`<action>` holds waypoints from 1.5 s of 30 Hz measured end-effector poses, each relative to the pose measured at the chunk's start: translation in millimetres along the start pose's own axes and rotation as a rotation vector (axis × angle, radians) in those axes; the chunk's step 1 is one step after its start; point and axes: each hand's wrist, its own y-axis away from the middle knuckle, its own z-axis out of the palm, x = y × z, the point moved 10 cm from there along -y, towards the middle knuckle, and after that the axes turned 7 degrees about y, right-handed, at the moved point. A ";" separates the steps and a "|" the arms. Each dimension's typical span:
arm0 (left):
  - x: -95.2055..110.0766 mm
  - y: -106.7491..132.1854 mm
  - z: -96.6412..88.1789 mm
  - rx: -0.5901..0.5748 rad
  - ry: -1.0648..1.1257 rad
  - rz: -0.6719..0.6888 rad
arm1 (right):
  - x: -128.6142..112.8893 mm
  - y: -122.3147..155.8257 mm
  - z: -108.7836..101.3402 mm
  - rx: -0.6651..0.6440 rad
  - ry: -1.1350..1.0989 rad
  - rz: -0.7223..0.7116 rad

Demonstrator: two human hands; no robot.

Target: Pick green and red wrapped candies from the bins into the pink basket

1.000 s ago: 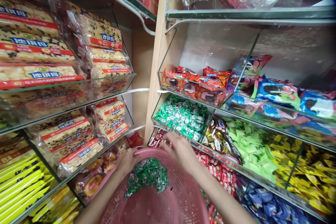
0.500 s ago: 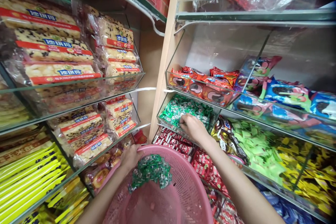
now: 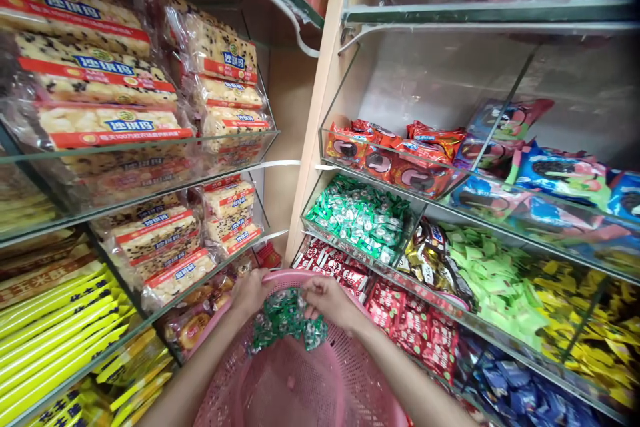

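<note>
Left hand (image 3: 249, 293): fingers clamped over the far rim of the pink basket (image 3: 300, 387). Right hand (image 3: 331, 300): fingers narrow, curled onto the green candies (image 3: 280, 320), which lie heaped at the basket's far end. The shelf bin (image 3: 360, 217) stands beyond, to the right.

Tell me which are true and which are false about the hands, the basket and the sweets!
1. The basket is pink. True.
2. The right hand touches the yellow packs. False: it touches the green sweets in the basket.
3. The left hand holds the basket's rim. True.
4. The basket holds blue sweets. False: they are green.
5. A bin of green sweets stands above red packs. True.
</note>
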 end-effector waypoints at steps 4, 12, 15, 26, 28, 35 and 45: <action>-2.0 0.1 1.2 -0.004 -0.026 -0.006 | 57.0 -9.6 -10.4 0.100 0.023 0.119; 7.9 -0.6 5.1 -0.033 -0.058 0.012 | 89.6 -5.0 -18.0 0.155 -0.072 0.204; 11.5 -1.5 5.2 -0.028 -0.056 0.027 | 93.4 -2.4 -16.2 0.139 -0.075 0.209; 13.7 -1.6 5.5 -0.041 -0.069 0.032 | 89.2 6.8 -5.9 0.048 -0.018 0.205; 13.6 -1.4 5.5 -0.043 -0.063 0.027 | 90.3 6.5 -4.9 0.035 -0.008 0.212; 17.4 -1.9 5.6 -0.046 -0.063 0.045 | 99.4 3.3 -3.6 0.016 0.000 0.206; 17.2 -2.9 6.9 -0.028 -0.076 0.049 | 97.7 1.6 -3.3 0.045 -0.059 0.141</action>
